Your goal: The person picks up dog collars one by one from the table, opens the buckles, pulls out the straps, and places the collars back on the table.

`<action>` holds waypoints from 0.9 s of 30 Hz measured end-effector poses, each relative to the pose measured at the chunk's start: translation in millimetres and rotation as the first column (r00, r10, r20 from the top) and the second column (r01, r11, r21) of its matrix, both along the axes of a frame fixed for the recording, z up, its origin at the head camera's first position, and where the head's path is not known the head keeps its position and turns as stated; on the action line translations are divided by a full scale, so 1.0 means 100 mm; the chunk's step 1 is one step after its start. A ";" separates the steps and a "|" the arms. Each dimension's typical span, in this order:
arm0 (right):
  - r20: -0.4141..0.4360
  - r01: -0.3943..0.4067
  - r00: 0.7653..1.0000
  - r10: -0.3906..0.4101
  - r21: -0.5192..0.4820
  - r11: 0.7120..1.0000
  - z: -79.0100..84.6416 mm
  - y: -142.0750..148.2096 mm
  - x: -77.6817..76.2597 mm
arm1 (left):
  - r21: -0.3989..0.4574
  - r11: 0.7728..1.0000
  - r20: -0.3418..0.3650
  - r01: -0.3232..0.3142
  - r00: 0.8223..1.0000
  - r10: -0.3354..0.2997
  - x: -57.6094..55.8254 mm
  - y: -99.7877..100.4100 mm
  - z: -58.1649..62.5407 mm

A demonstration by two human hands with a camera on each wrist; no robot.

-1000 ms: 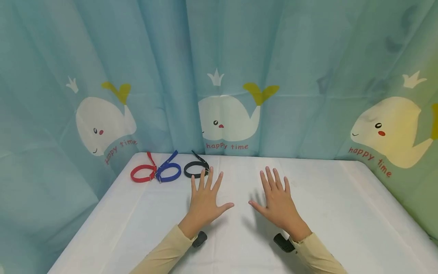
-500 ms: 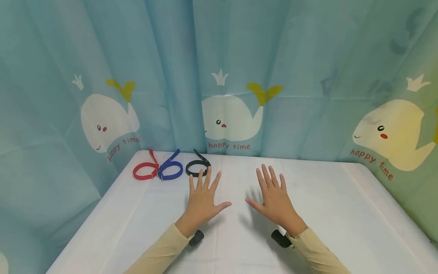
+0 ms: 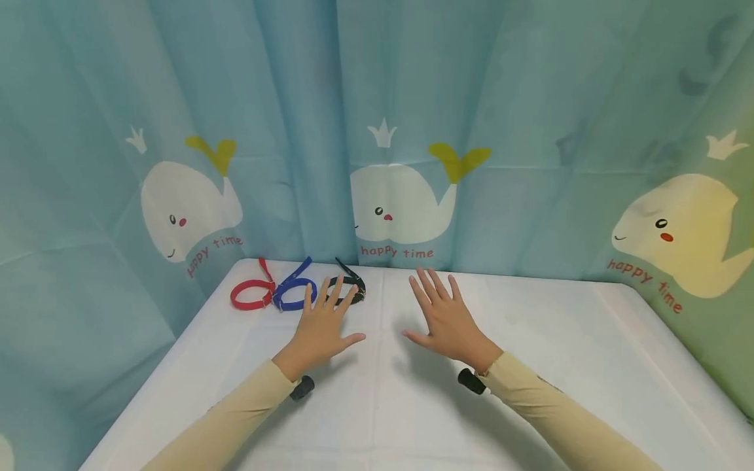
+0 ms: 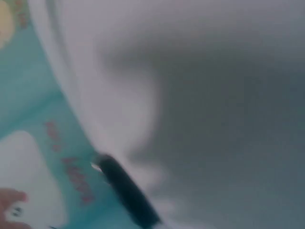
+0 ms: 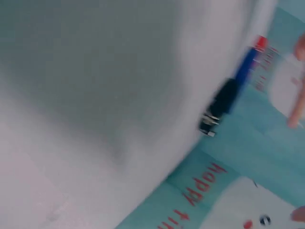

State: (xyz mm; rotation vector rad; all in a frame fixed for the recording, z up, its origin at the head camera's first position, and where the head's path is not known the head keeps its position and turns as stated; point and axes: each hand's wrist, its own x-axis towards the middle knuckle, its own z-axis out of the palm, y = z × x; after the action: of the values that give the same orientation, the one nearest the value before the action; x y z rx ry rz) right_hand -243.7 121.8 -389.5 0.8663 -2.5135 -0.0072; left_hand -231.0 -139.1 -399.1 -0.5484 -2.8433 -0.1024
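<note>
My left hand (image 3: pixel 321 330) is held over the white table with spread, straight fingers and grips nothing. Its fingertips overlap the black collar (image 3: pixel 361 288) and reach the edge of the blue collar (image 3: pixel 291 306) in the head view. Further left lies a red collar (image 3: pixel 250 305), buckled into a loop like the others, tail pointing back. To the right, my right hand (image 3: pixel 450 324) is also spread flat in the air, its shadow on the cloth below. The right wrist view shows the black collar (image 5: pixel 224 98) in front of the blue and red ones, with a finger (image 5: pixel 299 107) at the edge.
A white cloth covers the table (image 3: pixel 554 340). Behind it hangs a blue-green curtain (image 3: pixel 524 216) printed with whales. Small dark cameras (image 3: pixel 302 388) sit under the sleeves at both wrists.
Both hands have shifted left and slightly forward, fingers still spread. The left now covers more of the black collar in view. The head view has turned a little; the collars stay put.
</note>
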 end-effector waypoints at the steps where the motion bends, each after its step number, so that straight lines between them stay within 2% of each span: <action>1: -0.005 -0.023 1.000 0.023 0.024 0.999 0.00 -0.03 -0.07 | -0.010 1.000 -0.003 0.018 1.000 -0.018 -0.05 -0.04 0.00; 5: -0.022 -0.158 0.987 0.161 0.102 0.982 -0.03 -0.18 -0.35 | -0.083 0.992 -0.026 0.100 0.994 -0.102 -0.26 -0.20 0.00; 9: -0.009 -0.288 0.956 0.294 0.182 0.940 -0.09 -0.31 -0.64 | -0.167 0.969 -0.053 0.181 0.980 -0.192 -0.47 -0.32 -0.01; 11: 0.010 -0.320 0.945 0.328 0.243 0.916 -0.14 -0.37 -0.78 | -0.206 0.954 -0.067 0.220 0.969 -0.238 -0.56 -0.37 -0.02; 15: 0.078 -0.359 0.932 0.353 0.326 0.875 -0.18 -0.52 -0.99 | -0.262 0.924 -0.090 0.279 0.946 -0.311 -0.71 -0.43 -0.06; 18: 0.123 -0.376 0.926 0.356 0.354 0.857 -0.19 -0.64 -1.08 | -0.288 0.910 -0.089 0.299 0.938 -0.336 -0.80 -0.45 -0.10; 23: 0.149 -0.367 0.930 0.336 0.401 0.839 -0.23 -0.83 -1.19 | -0.337 0.895 -0.029 0.292 0.947 -0.320 -0.89 -0.40 -0.13; 27: 0.132 -0.336 0.942 0.309 0.424 0.841 -0.29 -0.90 -1.24 | -0.417 0.865 0.012 0.279 0.953 -0.302 -0.92 -0.34 -0.12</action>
State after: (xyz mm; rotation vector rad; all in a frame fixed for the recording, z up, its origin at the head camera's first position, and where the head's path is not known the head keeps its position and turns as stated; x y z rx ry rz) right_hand -367.3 32.2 -418.4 1.4865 -2.4199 -0.4661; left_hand -323.1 -172.9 -411.2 -1.0496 -2.7104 0.4707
